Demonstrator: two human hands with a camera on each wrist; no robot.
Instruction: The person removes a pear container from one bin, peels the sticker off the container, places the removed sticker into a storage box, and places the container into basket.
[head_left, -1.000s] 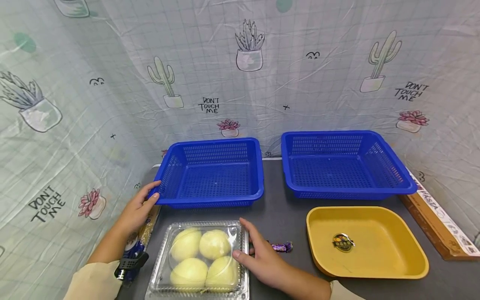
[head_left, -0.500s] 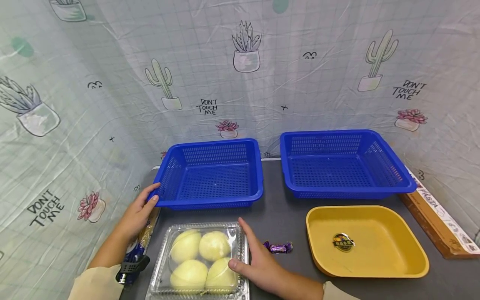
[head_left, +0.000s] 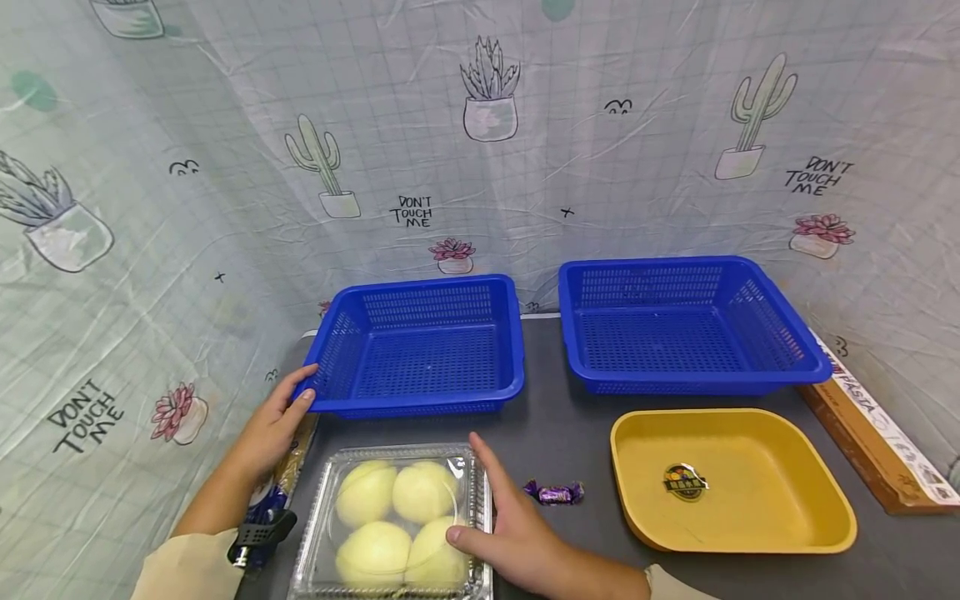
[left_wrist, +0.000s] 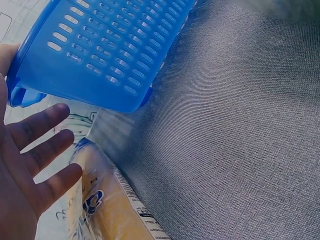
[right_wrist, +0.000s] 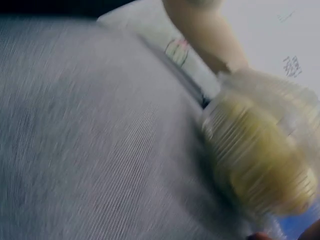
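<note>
My left hand (head_left: 264, 433) pinches the left rim of the left blue plastic basket (head_left: 420, 358) between thumb and index finger. Its other fingers are spread below the rim in the left wrist view. My right hand (head_left: 517, 533) grips the right edge of a clear plastic clamshell box (head_left: 322, 508); the thumb lies over the lid and the fingers run along the side. Inside are several pale yellow round pieces (head_left: 371, 552). The right wrist view is blurred, with the box (right_wrist: 260, 155) at the right and fingertips at the lower edge.
A second blue basket (head_left: 660, 350) stands at the back right, before a yellow tray (head_left: 772, 500). A purple wrapped candy (head_left: 555, 493) lies between box and tray. A pasta box (head_left: 885, 442) lies along the right side, and a plastic-wrapped package (left_wrist: 112, 200) below the left hand.
My right hand has shifted slightly left, its thumb farther over the lid, uncovering the candy's left end. The left hand keeps its hold on the basket rim. The head view has drifted a little.
</note>
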